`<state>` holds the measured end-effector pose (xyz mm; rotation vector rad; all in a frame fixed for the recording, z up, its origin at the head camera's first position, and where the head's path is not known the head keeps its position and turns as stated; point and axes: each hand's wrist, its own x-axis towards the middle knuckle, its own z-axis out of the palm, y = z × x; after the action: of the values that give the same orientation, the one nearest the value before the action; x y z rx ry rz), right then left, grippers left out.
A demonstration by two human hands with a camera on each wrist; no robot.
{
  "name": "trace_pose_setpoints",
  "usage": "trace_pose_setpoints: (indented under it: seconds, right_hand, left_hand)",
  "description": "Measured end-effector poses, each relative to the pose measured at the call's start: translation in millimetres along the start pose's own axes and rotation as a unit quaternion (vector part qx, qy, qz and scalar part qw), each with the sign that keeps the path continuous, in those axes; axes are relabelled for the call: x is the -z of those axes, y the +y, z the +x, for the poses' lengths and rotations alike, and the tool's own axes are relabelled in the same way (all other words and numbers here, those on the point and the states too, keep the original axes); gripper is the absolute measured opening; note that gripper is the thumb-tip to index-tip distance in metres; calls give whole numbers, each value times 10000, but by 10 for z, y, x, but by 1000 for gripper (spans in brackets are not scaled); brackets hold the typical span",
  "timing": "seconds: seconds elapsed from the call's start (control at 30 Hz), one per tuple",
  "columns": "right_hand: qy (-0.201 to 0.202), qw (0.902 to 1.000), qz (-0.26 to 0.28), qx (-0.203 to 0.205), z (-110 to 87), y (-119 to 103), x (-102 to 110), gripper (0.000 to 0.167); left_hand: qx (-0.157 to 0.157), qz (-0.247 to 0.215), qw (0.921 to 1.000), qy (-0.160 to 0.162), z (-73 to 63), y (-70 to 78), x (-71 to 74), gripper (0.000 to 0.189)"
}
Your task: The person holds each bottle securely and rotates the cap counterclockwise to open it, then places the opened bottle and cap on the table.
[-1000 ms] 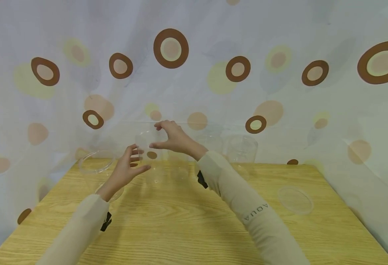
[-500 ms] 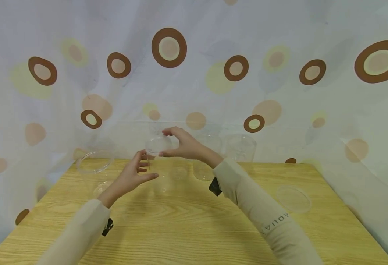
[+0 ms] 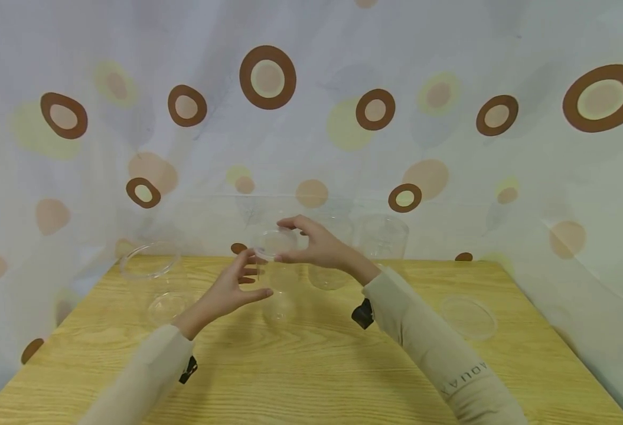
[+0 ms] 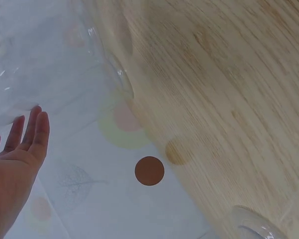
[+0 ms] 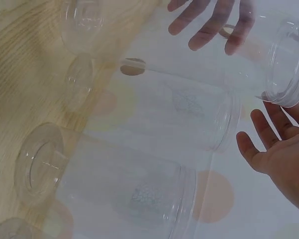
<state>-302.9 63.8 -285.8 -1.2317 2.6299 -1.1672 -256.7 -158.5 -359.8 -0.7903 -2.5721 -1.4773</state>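
A clear plastic jar [image 3: 276, 307] stands upright between my hands near the middle of the table, its base close over the wood. With thumb and fingers, my right hand [image 3: 316, 248] grips its round mouth from the right. My left hand [image 3: 226, 289] holds the side lower down, thumb in front and fingers behind. In the right wrist view, the jar's ridged neck [image 5: 283, 74] lies beside my right hand [image 5: 288, 154], and the left fingers [image 5: 211, 30] overlap its wall. The left wrist view shows the left hand [image 4: 17, 169] with fingers extended at the see-through jar.
Another clear jar [image 3: 149, 276] with a wide mouth stands at the left. More clear jars [image 3: 332, 277] [image 3: 384, 236] line the back edge, right of the held one. A flat clear disc [image 3: 467, 317] lies at the right. A patterned curtain [image 3: 311, 147] hangs behind the table [image 3: 300, 378].
Both hands have moved right and a little toward me, and the jar has moved with them. The other jars and the disc have stayed in place.
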Motion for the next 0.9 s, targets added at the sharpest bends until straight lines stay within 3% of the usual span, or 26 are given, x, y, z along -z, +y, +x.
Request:
trace_pose_setpoints:
  seconds: [0.27,0.6,0.9]
  right_hand:
    - [401,9992,67,-35,-145,46,-5,67]
    - [882,9954,188,-324,-300,33,-9,65]
    - [1187,9905,296,-622,-416,44,-16,68]
  left_hand:
    - [-95,-172,9997,145,42,23,-194,83]
    - [9,-290,9986,447,108,75,-429,83]
    - [114,-382,9984,401,144,139,-566,75]
